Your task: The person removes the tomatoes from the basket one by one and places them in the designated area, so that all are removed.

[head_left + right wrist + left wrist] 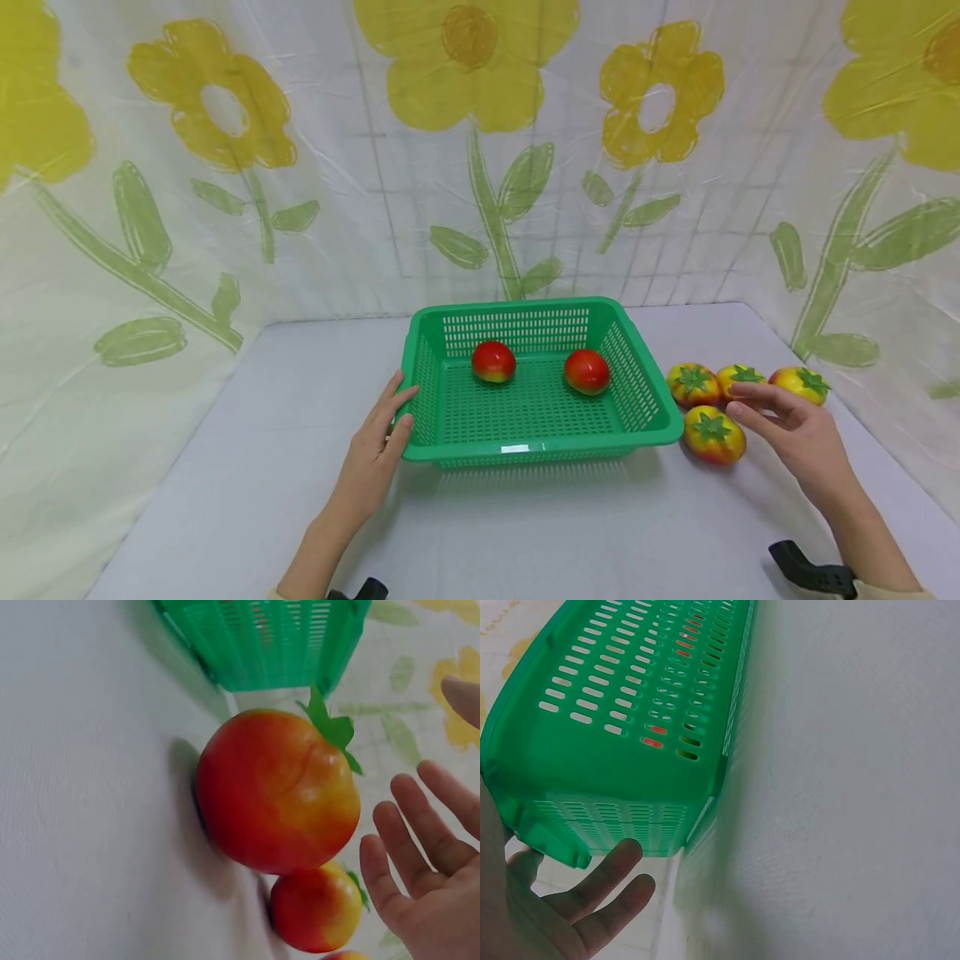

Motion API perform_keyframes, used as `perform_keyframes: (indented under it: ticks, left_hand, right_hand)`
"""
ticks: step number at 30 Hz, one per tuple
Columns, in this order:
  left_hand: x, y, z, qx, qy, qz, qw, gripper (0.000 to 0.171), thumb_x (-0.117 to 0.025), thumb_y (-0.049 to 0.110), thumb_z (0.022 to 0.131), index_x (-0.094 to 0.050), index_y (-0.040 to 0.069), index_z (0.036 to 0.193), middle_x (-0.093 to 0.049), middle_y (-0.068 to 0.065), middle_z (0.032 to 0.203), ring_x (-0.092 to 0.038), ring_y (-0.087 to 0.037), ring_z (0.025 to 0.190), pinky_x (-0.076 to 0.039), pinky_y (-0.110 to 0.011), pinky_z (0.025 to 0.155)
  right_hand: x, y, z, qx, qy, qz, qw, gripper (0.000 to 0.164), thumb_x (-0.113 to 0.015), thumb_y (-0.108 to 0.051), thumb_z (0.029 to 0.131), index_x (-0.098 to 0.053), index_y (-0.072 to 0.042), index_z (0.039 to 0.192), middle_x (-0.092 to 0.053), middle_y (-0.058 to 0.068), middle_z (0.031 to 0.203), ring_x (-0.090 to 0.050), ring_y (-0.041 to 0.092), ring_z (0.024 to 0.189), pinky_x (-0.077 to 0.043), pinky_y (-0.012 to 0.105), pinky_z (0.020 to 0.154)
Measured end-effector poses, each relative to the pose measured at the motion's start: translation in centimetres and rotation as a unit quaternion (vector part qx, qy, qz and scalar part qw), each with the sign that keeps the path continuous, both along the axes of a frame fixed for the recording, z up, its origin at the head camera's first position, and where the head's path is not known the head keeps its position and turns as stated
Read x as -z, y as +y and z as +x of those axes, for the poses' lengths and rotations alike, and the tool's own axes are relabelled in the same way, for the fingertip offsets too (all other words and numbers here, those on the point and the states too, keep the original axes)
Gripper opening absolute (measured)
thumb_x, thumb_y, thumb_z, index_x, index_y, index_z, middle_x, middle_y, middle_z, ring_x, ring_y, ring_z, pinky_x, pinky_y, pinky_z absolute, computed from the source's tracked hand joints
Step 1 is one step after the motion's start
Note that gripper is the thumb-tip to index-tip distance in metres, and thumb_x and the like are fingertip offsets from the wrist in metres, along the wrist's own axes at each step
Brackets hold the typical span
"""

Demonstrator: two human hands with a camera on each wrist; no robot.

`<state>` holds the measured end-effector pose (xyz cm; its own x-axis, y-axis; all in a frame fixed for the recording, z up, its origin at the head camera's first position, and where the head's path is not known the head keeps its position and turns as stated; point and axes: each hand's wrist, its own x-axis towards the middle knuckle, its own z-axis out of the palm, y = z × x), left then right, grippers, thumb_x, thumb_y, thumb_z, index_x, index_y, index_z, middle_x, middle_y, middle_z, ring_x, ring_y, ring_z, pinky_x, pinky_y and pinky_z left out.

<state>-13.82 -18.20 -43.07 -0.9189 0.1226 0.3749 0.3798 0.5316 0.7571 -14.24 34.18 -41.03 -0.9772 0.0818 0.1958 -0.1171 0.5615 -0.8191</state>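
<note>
A green plastic basket (525, 450) with slotted walls stands on the table. Inside it lie two red tomatoes, one at left (493, 362) and one at right (587, 372). My left hand (372, 454) rests at the basket's left rim; in the left wrist view, two of its fingers (604, 881) extend loosely outside the wall. To the right, my right hand (798, 433) hovers with relaxed fingers close to several yellow-red tomatoes with green leafy tops. The front tomato (714, 435) is nearest its thumb, and in the right wrist view a gap separates the fingers (412, 840) from the large tomato (277, 791).
Behind the front tomato, a left tomato (692, 384), a middle one (738, 379) and a right one (799, 383) lie near the table's right edge. The white table (525, 533) meets a hanging flower-print sheet (337, 208) at its back and sides.
</note>
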Motion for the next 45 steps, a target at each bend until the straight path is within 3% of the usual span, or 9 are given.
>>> perform_keyframes:
  ticks: [10,14,17,19,27,32,39,45]
  left_hand:
    - [0.5,0.3,-0.2,0.008,0.009,0.004,0.9999,0.042,-0.041,0.029,0.108,-0.044,0.020,0.148,-0.020,0.007,0.161,-0.027,-0.019,0.142,-0.046,-0.048,0.093]
    - [0.5,0.4,-0.3,0.009,0.008,0.002,0.9999,0.042,-0.042,0.030,0.108,-0.044,0.019,0.148,-0.020,0.008,0.161,-0.026,-0.018,0.143,-0.045,-0.049,0.095]
    - [0.5,0.5,-0.3,0.006,0.009,0.001,0.9999,0.042,-0.042,0.030,0.108,-0.045,0.019,0.148,-0.020,0.007,0.161,-0.025,-0.017,0.143,-0.046,-0.050,0.094]
    - [0.4,0.4,-0.2,0.003,0.012,0.002,0.9999,0.042,-0.042,0.028,0.108,-0.045,0.019,0.148,-0.020,0.007,0.161,-0.026,-0.017,0.143,-0.046,-0.050,0.093]
    - [0.4,0.2,-0.2,0.000,0.016,0.002,0.9999,0.041,-0.043,0.026,0.108,-0.046,0.019,0.148,-0.021,0.008,0.161,-0.028,-0.017,0.142,-0.048,-0.048,0.090]
    - [0.5,0.2,-0.2,0.000,0.016,0.003,0.9999,0.042,-0.042,0.030,0.108,-0.045,0.020,0.148,-0.021,0.007,0.161,-0.027,-0.016,0.142,-0.047,-0.049,0.091]
    - [0.4,0.1,-0.1,0.001,0.015,0.002,0.9999,0.042,-0.041,0.031,0.108,-0.045,0.020,0.148,-0.021,0.007,0.161,-0.028,-0.016,0.141,-0.048,-0.047,0.090]
    - [0.4,0.0,-0.1,-0.002,0.019,-0.003,0.9998,0.041,-0.041,0.029,0.108,-0.044,0.024,0.148,-0.021,0.006,0.161,-0.030,-0.017,0.141,-0.049,-0.043,0.087]
  right_hand:
    - [-1.6,-1.4,0.7,0.019,0.016,-0.063,0.998,0.040,-0.063,-0.029,0.098,-0.061,-0.005,0.130,-0.063,-0.010,0.120,-0.053,0.001,0.108,-0.043,0.007,0.077]
    - [-2.8,-3.2,1.5,0.012,0.055,-0.126,0.990,0.035,-0.066,-0.018,0.097,-0.062,0.003,0.125,-0.064,0.000,0.117,-0.057,0.005,0.106,-0.044,0.008,0.082]
    - [-4.0,-4.9,1.9,-0.022,0.086,-0.193,0.977,0.032,-0.066,-0.009,0.095,-0.061,0.010,0.120,-0.063,0.008,0.115,-0.059,0.011,0.104,-0.048,0.015,0.083]
    - [-4.8,-6.0,2.0,-0.044,0.095,-0.206,0.973,0.029,-0.066,-0.006,0.095,-0.061,0.010,0.119,-0.063,0.011,0.115,-0.060,0.013,0.103,-0.049,0.017,0.082]
    - [-7.4,-9.6,1.3,-0.100,0.048,-0.154,0.982,0.027,-0.064,-0.016,0.098,-0.064,0.002,0.118,-0.065,0.009,0.113,-0.061,0.019,0.096,-0.053,0.023,0.077]
    - [-8.4,-11.4,0.4,-0.134,0.028,-0.114,0.984,0.029,-0.062,-0.024,0.099,-0.065,-0.004,0.120,-0.063,0.009,0.115,-0.057,0.020,0.104,-0.053,0.026,0.080]
    - [-8.6,-14.2,-1.0,-0.159,-0.009,-0.158,0.974,0.036,-0.067,-0.030,0.096,-0.065,-0.002,0.119,-0.062,0.013,0.116,-0.054,0.023,0.111,-0.047,0.024,0.091]
    - [-8.1,-16.9,-2.5,-0.169,-0.043,-0.162,0.971,0.040,-0.072,-0.035,0.092,-0.066,-0.003,0.115,-0.065,0.013,0.114,-0.056,0.025,0.108,-0.049,0.031,0.090]
